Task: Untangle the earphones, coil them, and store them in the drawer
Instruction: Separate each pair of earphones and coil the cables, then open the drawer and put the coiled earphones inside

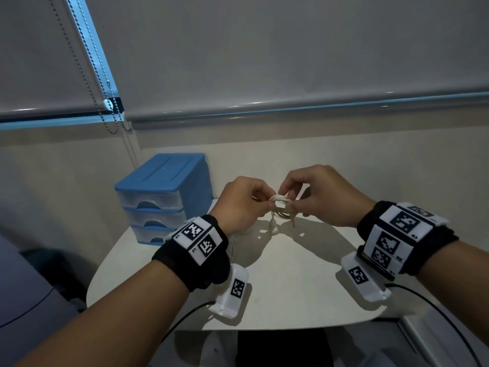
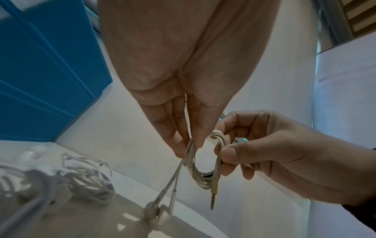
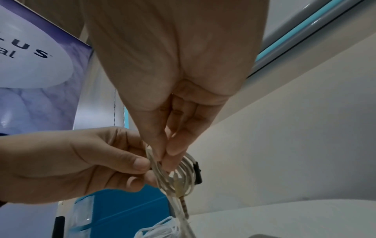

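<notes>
1. The earphones (image 1: 281, 207) are wound into a small white coil held in the air above the white table (image 1: 304, 282), between the two hands and in front of the blue drawer unit (image 1: 164, 197).
2. The left hand (image 1: 242, 205) pinches the left side of the coil between thumb and curled fingers; in the left wrist view its fingertips (image 2: 179, 149) close on the strands at the top of the loop.
3. The right hand (image 1: 321, 198) pinches the right side of the coil, thumb (image 2: 234, 155) pressed on the outer strands and fingers curled behind.
4. Below the left hand's pinch two strands hang down to the earbuds (image 2: 158, 212), which reach the table.
5. The audio plug (image 2: 213, 195) dangles from the bottom of the coil, under the right hand's hold, clear of the table.
6. A second bundle of white cable (image 2: 81, 178) lies on the table beside the drawer unit, untouched by either hand.
</notes>
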{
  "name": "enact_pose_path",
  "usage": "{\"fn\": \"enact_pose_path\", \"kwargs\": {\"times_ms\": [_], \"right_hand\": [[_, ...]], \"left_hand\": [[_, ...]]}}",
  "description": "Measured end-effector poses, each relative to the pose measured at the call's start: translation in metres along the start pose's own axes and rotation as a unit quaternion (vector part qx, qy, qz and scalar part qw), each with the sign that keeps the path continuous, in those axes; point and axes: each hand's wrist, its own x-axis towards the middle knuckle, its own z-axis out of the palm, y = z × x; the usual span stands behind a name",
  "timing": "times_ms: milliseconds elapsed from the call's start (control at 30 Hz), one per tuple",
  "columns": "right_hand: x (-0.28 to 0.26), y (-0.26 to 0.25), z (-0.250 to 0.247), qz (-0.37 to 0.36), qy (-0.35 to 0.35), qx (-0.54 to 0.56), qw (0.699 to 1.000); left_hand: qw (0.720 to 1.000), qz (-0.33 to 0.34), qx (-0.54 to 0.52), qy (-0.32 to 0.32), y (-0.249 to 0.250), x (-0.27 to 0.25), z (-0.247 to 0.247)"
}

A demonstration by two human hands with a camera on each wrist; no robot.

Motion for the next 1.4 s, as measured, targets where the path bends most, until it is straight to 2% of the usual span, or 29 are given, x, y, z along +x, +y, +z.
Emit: {"fn": "enact_pose_path", "kwargs": {"times_ms": [100, 300, 533, 633, 700, 833, 967, 1067, 1200, 1400], "right_hand": [[-0.005, -0.004, 0.007, -0.021, -0.018, -0.025, 0.999], [-0.026, -0.014, 0.028, -0.056, -0.101, -0.067, 0.991], [-0.033, -0.023, 0.047, -0.071, -0.182, -0.114, 0.974], [-0.033, -0.026, 0.045, -0.05, -0.226, -0.105, 0.967], [-0.03, -0.026, 0.037, -0.012, -0.216, -0.074, 0.974], [-0.024, -0.018, 0.024, 0.096, -0.13, -0.011, 0.987], [-0.028, -0.015, 0.035, 0.176, -0.161, -0.005, 0.971], [-0.031, -0.017, 0.046, 0.18, -0.176, -0.021, 0.968], [-0.028, -0.017, 0.055, 0.164, -0.167, -0.102, 0.967], [-0.027, -0.014, 0.057, 0.164, -0.169, -0.091, 0.968]], "left_hand": [[0.999, 0.017, 0.047, -0.015, -0.003, -0.009, -0.003], [0.984, 0.029, 0.147, -0.1, -0.009, -0.037, -0.011], [0.966, 0.007, 0.199, -0.166, -0.016, -0.059, -0.01], [0.964, 0.01, 0.196, -0.178, -0.016, -0.066, -0.009], [0.965, 0.006, 0.19, -0.182, -0.017, -0.069, -0.01], [0.97, -0.004, 0.174, -0.17, -0.021, -0.07, -0.011], [0.978, -0.016, 0.157, -0.14, -0.019, -0.07, -0.008], [0.971, -0.017, 0.178, -0.161, -0.018, -0.069, -0.005], [0.96, 0.002, 0.21, -0.187, -0.017, -0.068, 0.0], [0.956, 0.012, 0.22, -0.193, -0.014, -0.067, 0.0]]}}
